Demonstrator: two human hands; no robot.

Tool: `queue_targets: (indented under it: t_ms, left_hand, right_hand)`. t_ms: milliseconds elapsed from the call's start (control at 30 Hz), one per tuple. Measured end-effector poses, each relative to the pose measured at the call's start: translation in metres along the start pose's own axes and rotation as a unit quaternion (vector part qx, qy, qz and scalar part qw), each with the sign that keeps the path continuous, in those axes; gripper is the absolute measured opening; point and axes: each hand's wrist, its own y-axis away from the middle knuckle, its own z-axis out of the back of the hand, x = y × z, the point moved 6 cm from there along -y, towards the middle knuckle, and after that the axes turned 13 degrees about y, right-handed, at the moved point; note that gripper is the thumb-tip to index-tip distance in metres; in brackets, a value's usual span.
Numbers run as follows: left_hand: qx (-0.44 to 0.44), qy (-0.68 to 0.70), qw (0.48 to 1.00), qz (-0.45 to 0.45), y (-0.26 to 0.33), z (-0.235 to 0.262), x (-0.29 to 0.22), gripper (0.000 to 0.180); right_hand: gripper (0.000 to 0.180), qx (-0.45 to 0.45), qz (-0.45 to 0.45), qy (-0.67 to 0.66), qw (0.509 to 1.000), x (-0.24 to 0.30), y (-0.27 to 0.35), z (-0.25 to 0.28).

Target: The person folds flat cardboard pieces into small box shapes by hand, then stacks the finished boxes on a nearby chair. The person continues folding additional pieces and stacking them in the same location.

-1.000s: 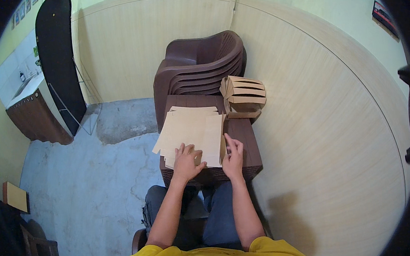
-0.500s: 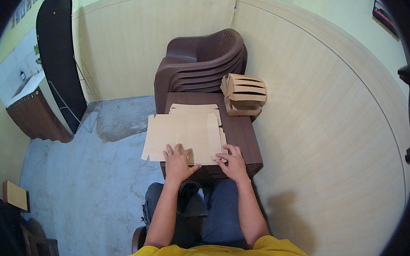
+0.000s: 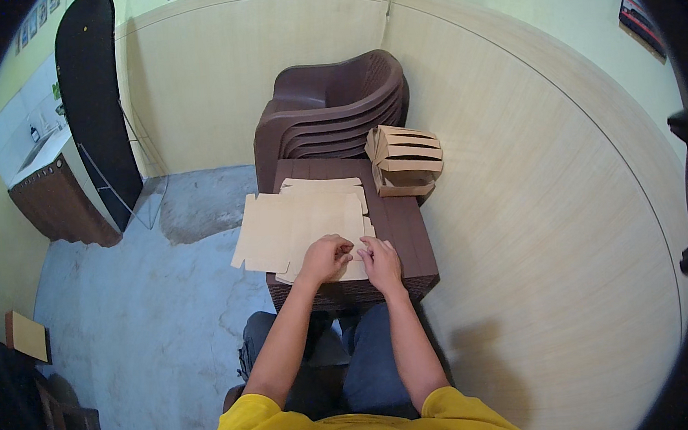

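A flat, die-cut brown cardboard sheet [image 3: 293,224] with slotted edges lies on top of other cardboard blanks [image 3: 322,184], on a dark brown woven-look table [image 3: 401,243]. Over the sheet's near right part, my left hand [image 3: 327,258] is closed with its fingers curled inward. Close beside it, my right hand [image 3: 381,266] has its thumb and fingers bent together at the sheet's right edge flap. The fingertips of both hands almost meet. What lies between the left fingers is hidden.
Folded cardboard pieces [image 3: 408,160] stand at the table's far right, against the wood-panelled wall [image 3: 532,203]. Behind the table rises a stack of brown plastic chairs [image 3: 337,109]. An ironing-board-like black panel [image 3: 97,112] leans at left, beside a sink counter [image 3: 49,154].
My left hand has moved right and slightly away from me, from lying spread on the sheet to curled. My right hand has shifted slightly left. The sheet's left side has moved slightly left.
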Motion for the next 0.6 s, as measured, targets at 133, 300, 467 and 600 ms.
queue_targets:
  t_ms: [133, 300, 467, 600]
  left_hand:
    - [-0.044, 0.027, 0.998, 0.026, -0.001, -0.001, 0.013, 0.028]
    - [0.025, 0.016, 0.991, 0.130, -0.027, -0.003, 0.033, 0.028]
    - [0.047, 0.008, 0.986, 0.159, -0.038, 0.000, 0.034, 0.025]
    - [0.048, 0.006, 0.985, 0.164, -0.035, -0.001, 0.034, 0.025]
  right_hand:
    - [0.050, -0.017, -0.065, 0.012, 0.998, -0.005, -0.001, -0.007]
    - [0.074, 0.018, -0.108, -0.049, 0.993, -0.006, 0.002, -0.016]
    - [0.084, 0.029, -0.141, -0.059, 0.988, -0.005, 0.001, -0.018]
    - [0.089, 0.026, -0.150, -0.071, 0.986, -0.008, 0.001, -0.018]
